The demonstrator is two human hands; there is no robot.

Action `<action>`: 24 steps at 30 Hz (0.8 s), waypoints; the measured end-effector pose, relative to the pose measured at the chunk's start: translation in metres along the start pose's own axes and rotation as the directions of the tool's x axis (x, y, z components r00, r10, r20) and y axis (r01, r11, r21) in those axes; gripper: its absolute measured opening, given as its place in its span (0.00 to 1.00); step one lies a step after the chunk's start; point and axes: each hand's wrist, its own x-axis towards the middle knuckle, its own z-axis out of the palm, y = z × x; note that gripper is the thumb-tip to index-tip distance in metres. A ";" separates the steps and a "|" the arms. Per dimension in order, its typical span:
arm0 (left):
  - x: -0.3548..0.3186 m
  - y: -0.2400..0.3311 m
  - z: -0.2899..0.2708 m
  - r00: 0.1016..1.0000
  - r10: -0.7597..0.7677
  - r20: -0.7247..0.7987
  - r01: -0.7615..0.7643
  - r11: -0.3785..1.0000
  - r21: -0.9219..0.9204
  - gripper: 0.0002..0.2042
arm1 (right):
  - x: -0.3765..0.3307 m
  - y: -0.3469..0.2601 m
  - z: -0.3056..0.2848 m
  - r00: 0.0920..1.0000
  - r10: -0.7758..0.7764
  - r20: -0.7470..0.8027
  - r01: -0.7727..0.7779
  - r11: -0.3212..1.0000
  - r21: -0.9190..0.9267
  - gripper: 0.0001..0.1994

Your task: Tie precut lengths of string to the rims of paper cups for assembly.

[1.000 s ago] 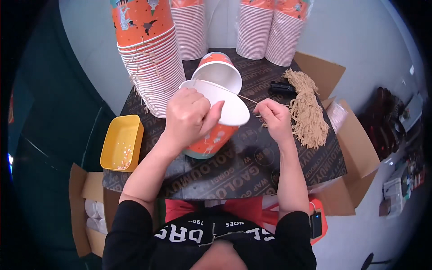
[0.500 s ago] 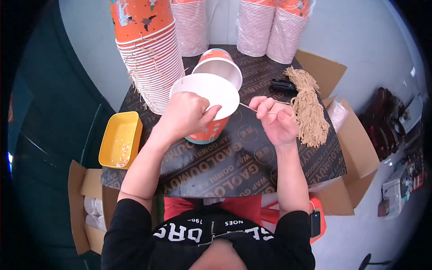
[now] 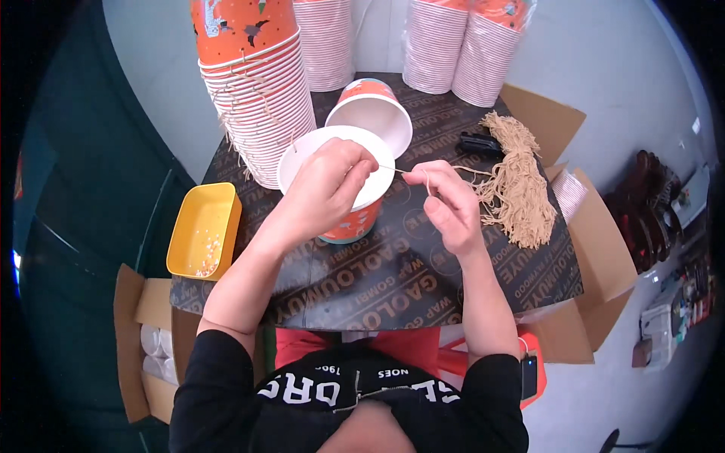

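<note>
At the middle of the dark printed table (image 3: 393, 287) we have an orange paper bucket (image 3: 349, 219) standing upright with its white inside showing, and every other place can be read from it. Our left hand (image 3: 326, 185) is curled over its rim, fingers pinched at the near edge, while our right hand (image 3: 445, 204) just to its right is closed on a thin tan string (image 3: 394, 170) that runs taut across to the rim. We judge this one half strung (whether the far end is already fastened we cannot tell). Behind it a second bucket (image 3: 371, 121) lies tilted; to its left rises a tall stack of strung buckets (image 3: 260, 98), to its right a bundle of strings (image 3: 521, 189), so plenty seems done and plenty left.
</note>
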 end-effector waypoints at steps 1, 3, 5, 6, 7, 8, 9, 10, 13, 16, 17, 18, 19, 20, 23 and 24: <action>-0.001 -0.001 0.000 1.000 -0.004 -0.002 0.004 1.000 0.004 0.06 | 0.002 -0.001 0.005 0.998 -0.057 -0.022 0.054 0.994 -0.091 0.21; 0.001 -0.001 0.004 0.997 0.055 0.045 -0.057 0.998 0.036 0.07 | 0.004 -0.004 0.008 0.992 -0.126 -0.019 0.118 0.964 -0.238 0.27; -0.001 0.007 0.009 0.996 0.083 0.024 -0.084 0.996 0.028 0.09 | 0.004 -0.005 0.011 0.990 -0.139 -0.035 0.125 0.958 -0.258 0.30; -0.001 0.010 0.012 0.994 0.112 0.002 -0.112 0.993 0.022 0.11 | 0.004 -0.005 0.012 0.987 -0.154 -0.050 0.134 0.951 -0.278 0.34; -0.001 0.009 0.015 0.993 0.115 0.016 -0.115 0.993 0.038 0.14 | 0.003 -0.004 0.013 0.987 -0.153 -0.052 0.132 0.951 -0.279 0.34; -0.002 0.010 0.018 0.993 0.115 0.018 -0.116 0.993 0.039 0.14 | 0.002 -0.003 0.014 0.989 -0.142 -0.042 0.124 0.950 -0.285 0.36; -0.003 0.011 0.020 0.995 0.097 0.018 -0.098 0.994 0.049 0.13 | 0.001 -0.002 0.015 0.991 -0.131 -0.032 0.116 0.950 -0.291 0.39; -0.003 0.012 0.023 0.997 0.080 0.018 -0.080 0.995 0.059 0.13 | 0.001 -0.002 0.016 0.991 -0.131 -0.034 0.115 0.950 -0.292 0.39; -0.007 0.008 0.028 0.998 0.068 -0.013 -0.068 0.996 0.052 0.13 | 0.001 -0.002 0.022 0.993 -0.116 -0.013 0.107 0.951 -0.290 0.40; -0.006 0.012 0.030 0.995 0.096 -0.019 -0.095 0.995 0.038 0.11 | 0.001 -0.002 0.025 0.992 -0.129 -0.014 0.119 0.949 -0.292 0.40; -0.005 0.013 0.030 0.995 0.096 -0.017 -0.095 0.995 0.039 0.11 | 0.002 0.000 0.026 0.988 -0.157 -0.001 0.149 0.938 -0.312 0.40; -0.005 0.014 0.030 0.995 0.097 -0.019 -0.097 0.995 0.022 0.09 | 0.002 0.002 0.026 0.983 -0.185 0.013 0.179 0.926 -0.331 0.40; -0.006 0.014 0.030 0.995 0.098 -0.021 -0.098 0.995 0.006 0.08 | 0.002 0.002 0.027 0.983 -0.185 0.012 0.178 0.927 -0.330 0.40; -0.006 0.013 0.031 0.995 0.098 -0.021 -0.097 0.995 0.007 0.08 | 0.002 0.003 0.028 0.980 -0.196 0.013 0.188 0.915 -0.357 0.40; -0.008 0.011 0.031 0.995 0.090 -0.043 -0.089 0.996 0.018 0.05 | 0.003 0.005 0.028 0.973 -0.231 0.001 0.216 0.911 -0.352 0.36; -0.008 0.011 0.029 0.997 0.061 -0.042 -0.061 0.998 0.008 0.04 | 0.003 0.006 0.027 0.967 -0.253 -0.013 0.235 0.917 -0.323 0.32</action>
